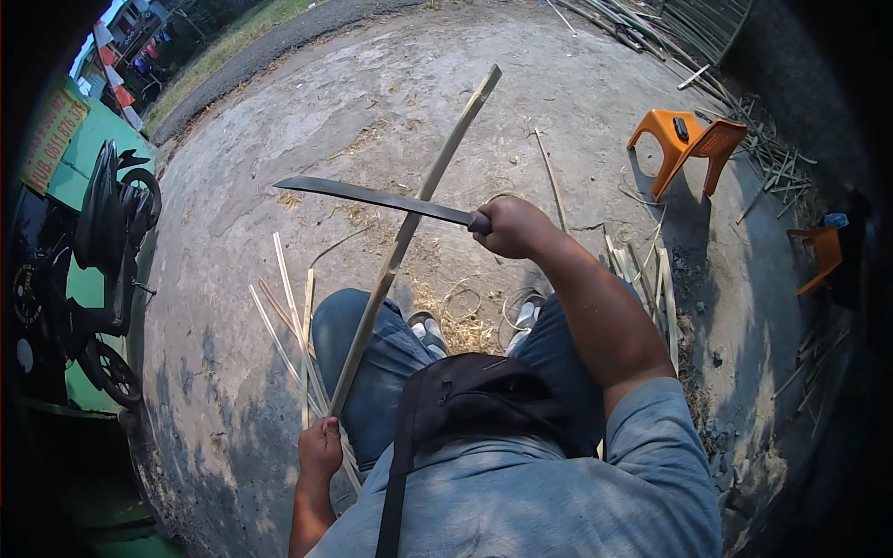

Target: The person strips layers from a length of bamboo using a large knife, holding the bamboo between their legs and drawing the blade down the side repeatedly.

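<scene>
My right hand point(513, 226) is closed round the handle of a machete point(372, 195), its long dark blade pointing left. The blade lies across a long split bamboo strip point(437, 167), seemingly against its edge. Low on the left, my left hand point(320, 448) grips the near end of this strip, which slants up and away past my left knee. Pale shavings point(465, 330) lie on the ground between my feet. A black bag point(484, 391) rests on my lap.
Thin bamboo strips point(296, 321) lean by my left leg, and more pieces point(662, 288) stand at my right. An orange plastic chair point(686, 139) with a small dark object on it is at the far right. A motorcycle point(110, 251) is parked at the left.
</scene>
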`<state>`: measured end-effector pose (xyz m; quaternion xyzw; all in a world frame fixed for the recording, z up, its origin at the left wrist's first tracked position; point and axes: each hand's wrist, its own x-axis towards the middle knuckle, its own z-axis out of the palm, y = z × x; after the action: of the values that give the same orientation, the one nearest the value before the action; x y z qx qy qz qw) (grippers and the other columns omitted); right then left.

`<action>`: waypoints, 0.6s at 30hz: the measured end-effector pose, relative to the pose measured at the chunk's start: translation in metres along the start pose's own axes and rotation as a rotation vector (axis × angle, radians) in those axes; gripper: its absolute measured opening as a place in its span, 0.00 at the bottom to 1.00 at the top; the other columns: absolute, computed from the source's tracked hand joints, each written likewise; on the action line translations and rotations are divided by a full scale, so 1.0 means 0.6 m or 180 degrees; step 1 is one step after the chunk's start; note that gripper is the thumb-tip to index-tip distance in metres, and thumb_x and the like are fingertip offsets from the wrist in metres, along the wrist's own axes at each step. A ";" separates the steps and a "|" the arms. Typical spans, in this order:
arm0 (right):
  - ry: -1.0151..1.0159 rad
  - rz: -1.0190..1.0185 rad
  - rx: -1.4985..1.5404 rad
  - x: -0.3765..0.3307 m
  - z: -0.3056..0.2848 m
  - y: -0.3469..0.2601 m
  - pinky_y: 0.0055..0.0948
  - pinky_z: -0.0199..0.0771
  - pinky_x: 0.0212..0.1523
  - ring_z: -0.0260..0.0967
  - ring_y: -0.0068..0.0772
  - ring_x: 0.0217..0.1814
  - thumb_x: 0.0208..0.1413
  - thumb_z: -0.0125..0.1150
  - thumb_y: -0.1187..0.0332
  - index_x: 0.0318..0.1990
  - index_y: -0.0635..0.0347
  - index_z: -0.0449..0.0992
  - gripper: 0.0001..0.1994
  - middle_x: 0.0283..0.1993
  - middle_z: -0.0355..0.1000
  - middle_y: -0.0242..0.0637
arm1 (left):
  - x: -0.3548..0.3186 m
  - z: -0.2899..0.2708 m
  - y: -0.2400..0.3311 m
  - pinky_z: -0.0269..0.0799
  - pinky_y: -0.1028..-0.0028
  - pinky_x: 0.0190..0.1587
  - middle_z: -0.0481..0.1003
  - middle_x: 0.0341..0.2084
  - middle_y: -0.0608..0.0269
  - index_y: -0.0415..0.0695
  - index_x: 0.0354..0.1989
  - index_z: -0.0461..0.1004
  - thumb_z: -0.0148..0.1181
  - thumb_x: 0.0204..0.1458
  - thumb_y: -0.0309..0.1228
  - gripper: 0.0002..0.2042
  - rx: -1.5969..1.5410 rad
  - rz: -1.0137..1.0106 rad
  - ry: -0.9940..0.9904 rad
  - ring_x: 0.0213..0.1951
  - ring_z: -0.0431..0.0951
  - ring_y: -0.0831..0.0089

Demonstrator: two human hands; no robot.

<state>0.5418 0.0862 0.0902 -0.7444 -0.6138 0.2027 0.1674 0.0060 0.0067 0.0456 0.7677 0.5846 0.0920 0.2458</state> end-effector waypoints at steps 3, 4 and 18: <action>-0.0133 -0.0174 0.0116 -0.012 0.001 -0.017 0.47 0.81 0.47 0.82 0.49 0.46 0.55 0.65 0.62 0.42 0.48 0.86 0.10 0.41 0.84 0.43 | -0.004 0.001 -0.007 0.70 0.51 0.30 0.75 0.19 0.44 0.38 0.30 0.76 0.47 0.71 0.56 0.30 -0.0007 -0.0071 -0.0093 0.28 0.79 0.38; -0.0232 -0.0276 0.0092 -0.018 0.002 -0.029 0.47 0.81 0.47 0.82 0.49 0.46 0.55 0.65 0.61 0.41 0.49 0.85 0.09 0.41 0.83 0.42 | -0.005 0.002 -0.009 0.70 0.52 0.30 0.75 0.19 0.44 0.38 0.31 0.76 0.47 0.72 0.56 0.30 -0.0106 -0.0113 -0.0125 0.28 0.79 0.39; -0.0382 -0.0894 -0.0631 -0.007 0.021 -0.056 0.47 0.81 0.45 0.82 0.48 0.44 0.45 0.66 0.64 0.35 0.47 0.85 0.09 0.37 0.83 0.39 | 0.007 0.018 -0.010 0.70 0.52 0.30 0.75 0.21 0.42 0.39 0.30 0.76 0.49 0.71 0.54 0.28 -0.0054 0.0056 0.0153 0.29 0.79 0.37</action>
<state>0.5059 0.0884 0.0965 -0.6508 -0.7376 0.1599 0.0830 0.0065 0.0088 0.0327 0.7682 0.5828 0.1175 0.2374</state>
